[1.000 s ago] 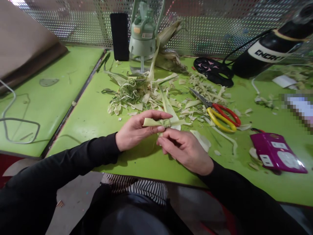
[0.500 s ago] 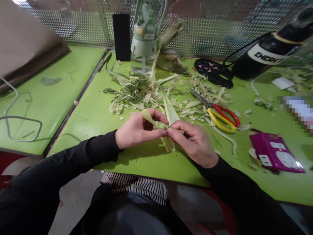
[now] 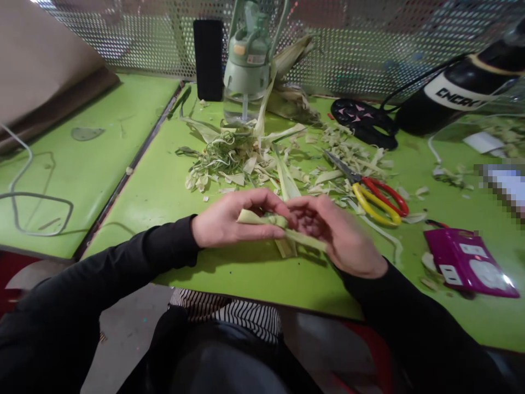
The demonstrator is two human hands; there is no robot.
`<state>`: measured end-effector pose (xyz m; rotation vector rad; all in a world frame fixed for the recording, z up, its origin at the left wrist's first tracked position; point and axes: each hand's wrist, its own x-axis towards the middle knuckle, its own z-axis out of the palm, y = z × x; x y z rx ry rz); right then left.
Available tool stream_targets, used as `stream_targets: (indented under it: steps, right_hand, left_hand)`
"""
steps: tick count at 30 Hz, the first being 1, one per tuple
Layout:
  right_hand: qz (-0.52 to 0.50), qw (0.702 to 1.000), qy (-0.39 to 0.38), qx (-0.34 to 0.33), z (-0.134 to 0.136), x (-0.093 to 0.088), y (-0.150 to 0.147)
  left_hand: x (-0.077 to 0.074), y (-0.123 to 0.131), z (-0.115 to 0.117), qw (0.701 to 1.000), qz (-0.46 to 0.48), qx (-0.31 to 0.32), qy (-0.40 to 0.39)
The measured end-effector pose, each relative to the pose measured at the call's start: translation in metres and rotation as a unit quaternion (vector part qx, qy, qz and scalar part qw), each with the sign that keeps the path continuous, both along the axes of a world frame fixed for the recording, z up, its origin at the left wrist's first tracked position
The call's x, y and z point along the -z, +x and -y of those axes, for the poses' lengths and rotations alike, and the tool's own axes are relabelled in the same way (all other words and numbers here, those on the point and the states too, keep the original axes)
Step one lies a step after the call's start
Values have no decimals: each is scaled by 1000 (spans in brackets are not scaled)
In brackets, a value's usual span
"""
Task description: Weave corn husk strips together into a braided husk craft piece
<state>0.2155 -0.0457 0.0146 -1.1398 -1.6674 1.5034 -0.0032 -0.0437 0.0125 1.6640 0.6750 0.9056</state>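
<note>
Just above the table edge, my left hand point(image 3: 235, 219) pinches a folded piece of pale green corn husk point(image 3: 275, 220) between thumb and fingers. One end of it sticks up out of the grip, and a longer strip point(image 3: 305, 239) runs across to my right hand point(image 3: 336, 232). My right fingers are curled behind the folded husk, close to my left fingertips, with the strip meeting the thumb side of the palm. Slight blur hides the exact finger contact. Another long husk leaf point(image 3: 287, 178) stretches away beyond the hands, and a short end hangs below them.
Husk scraps point(image 3: 229, 156) lie heaped beyond my hands. Scissors point(image 3: 369, 191) with red and yellow handles rest to the right, near a purple packet point(image 3: 470, 262). A water bottle point(image 3: 246, 76), a black phone-like slab point(image 3: 208, 60) and a dark "ENERGY" bottle point(image 3: 443, 98) stand behind.
My right hand has loosened its pinch at the fold and shifted right, its fingers curling. The strip between the hands now shows. My left hand keeps its hold; the view has shifted slightly.
</note>
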Motion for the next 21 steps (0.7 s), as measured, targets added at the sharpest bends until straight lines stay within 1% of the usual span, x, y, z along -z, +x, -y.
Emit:
stream_targets:
  steps: [1,3,6,8,13,16,19,21]
  right_hand:
    - [1,1000,-13,7,0,1,-2]
    - [1,1000,-2,20,0,1,-7]
    - [-19,998,39,54,3,1,-11]
    - [-22,996,46,68,4,1,-12]
    - [-20,997,36,59,5,-5,-11]
    - [-24,998,40,53,7,-9,-12]
    - [-32,998,45,41,9,-8,-12]
    - [-44,997,46,43,7,-5,-10]
  left_hand:
    - [2,2,1,1000,5,20,-3]
    - [4,5,3,999,7,40,-7]
    - [3,7,6,1000,4,29,-2]
    - [2,7,8,1000,-4,21,-6]
    - [1,9,14,999,-36,34,-21]
    - [0,12,20,998,-32,48,-23]
    - [0,15,26,997,-22,64,-22]
    - [0,16,29,998,-16,63,-26]
